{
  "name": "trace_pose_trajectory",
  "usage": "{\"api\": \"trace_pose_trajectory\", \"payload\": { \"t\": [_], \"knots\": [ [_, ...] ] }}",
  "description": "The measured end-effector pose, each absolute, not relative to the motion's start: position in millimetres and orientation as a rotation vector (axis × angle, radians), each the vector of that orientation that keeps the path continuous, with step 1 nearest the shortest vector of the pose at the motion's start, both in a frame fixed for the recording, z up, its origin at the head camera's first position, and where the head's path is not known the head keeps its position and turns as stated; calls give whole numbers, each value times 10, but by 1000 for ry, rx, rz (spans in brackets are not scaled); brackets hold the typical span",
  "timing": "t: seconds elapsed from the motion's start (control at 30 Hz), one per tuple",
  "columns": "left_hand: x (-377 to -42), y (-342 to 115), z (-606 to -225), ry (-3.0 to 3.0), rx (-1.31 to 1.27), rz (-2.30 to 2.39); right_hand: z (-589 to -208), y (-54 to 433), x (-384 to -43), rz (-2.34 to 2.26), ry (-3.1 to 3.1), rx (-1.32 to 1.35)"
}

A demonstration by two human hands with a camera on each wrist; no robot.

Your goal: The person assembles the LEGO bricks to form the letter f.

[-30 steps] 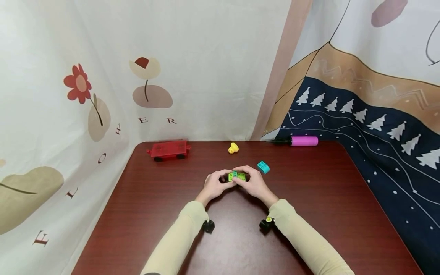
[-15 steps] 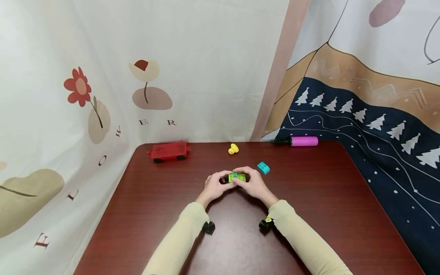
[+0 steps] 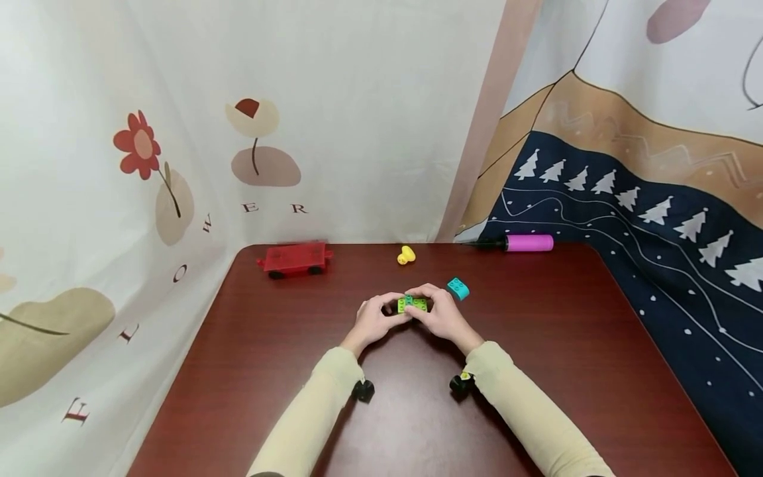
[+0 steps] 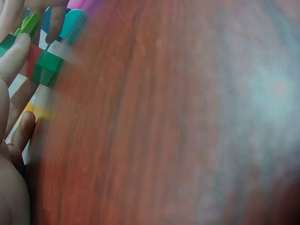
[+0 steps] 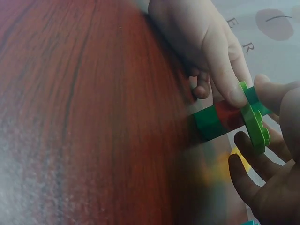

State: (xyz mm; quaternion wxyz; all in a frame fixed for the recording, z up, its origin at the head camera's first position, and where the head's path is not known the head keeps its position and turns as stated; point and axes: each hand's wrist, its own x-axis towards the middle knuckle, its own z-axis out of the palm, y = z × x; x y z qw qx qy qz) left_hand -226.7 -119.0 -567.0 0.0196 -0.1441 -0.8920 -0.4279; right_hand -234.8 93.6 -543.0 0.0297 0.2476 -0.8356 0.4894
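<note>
In the head view a stack of toy building blocks (image 3: 420,305) stands at the middle of the table between both hands. The right wrist view shows its layers: a dark green block (image 5: 209,123) at the bottom, a red block (image 5: 229,116), a light green studded plate (image 5: 254,125), and a small green piece (image 5: 252,95) on top. My left hand (image 3: 375,322) pinches the stack from the left, its thumb at the light green plate. From the right, my right hand (image 3: 444,318) holds the top piece and plate between thumb and fingers. Some fingertips are hidden behind the stack.
A turquoise block (image 3: 457,289) lies just beyond my right hand. Farther back are a yellow toy piece (image 3: 406,255), a red wheeled wagon base (image 3: 295,259) at left, and a pink-and-black hand pump (image 3: 528,243) at right. A printed curtain (image 3: 369,132) borders the table.
</note>
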Motion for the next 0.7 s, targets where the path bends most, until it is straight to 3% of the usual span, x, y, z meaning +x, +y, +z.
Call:
{"api": "trace_pose_trajectory", "payload": {
  "t": [0.7],
  "knots": [
    [-2309, -1210, -5698, -2796, -458, -1310, -5459, 916, -2308, 1500, -2580, 682]
  ]
}}
